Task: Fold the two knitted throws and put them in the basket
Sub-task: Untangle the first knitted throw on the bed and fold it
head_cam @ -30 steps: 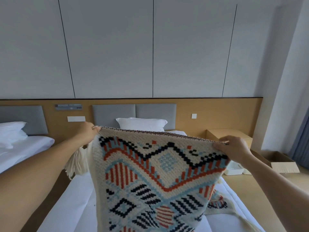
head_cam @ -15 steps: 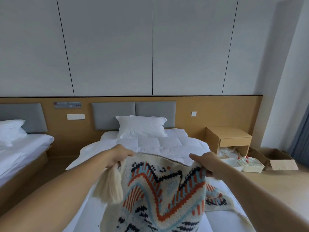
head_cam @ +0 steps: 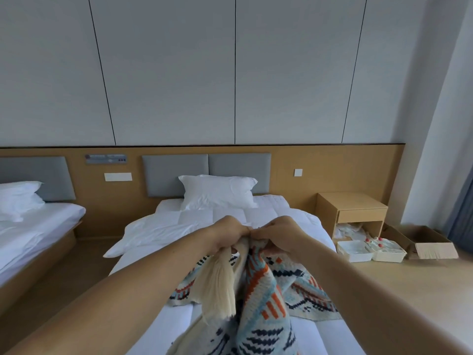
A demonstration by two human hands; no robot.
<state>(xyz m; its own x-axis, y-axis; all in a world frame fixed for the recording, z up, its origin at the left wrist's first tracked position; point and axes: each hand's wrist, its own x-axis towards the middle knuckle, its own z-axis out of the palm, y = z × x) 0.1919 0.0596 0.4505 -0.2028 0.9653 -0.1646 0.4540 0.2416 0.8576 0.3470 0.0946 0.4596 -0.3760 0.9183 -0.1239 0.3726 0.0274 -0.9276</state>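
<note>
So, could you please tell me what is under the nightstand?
White crumpled material fills the open space under the nightstand; what it is stays unclear. The tubs in front hide the floor there.

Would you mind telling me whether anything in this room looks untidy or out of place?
Yes: white trays and crumpled plastic lie on the floor by the bedside table, next to an open cardboard box. A second patterned throw lies spread, unfolded, on the bed.

Coarse knitted throw (head_cam: pixel 266 301) with silky fringe (head_cam: pixel 220 285); smooth white bedsheet (head_cam: pixel 163 311).
</note>
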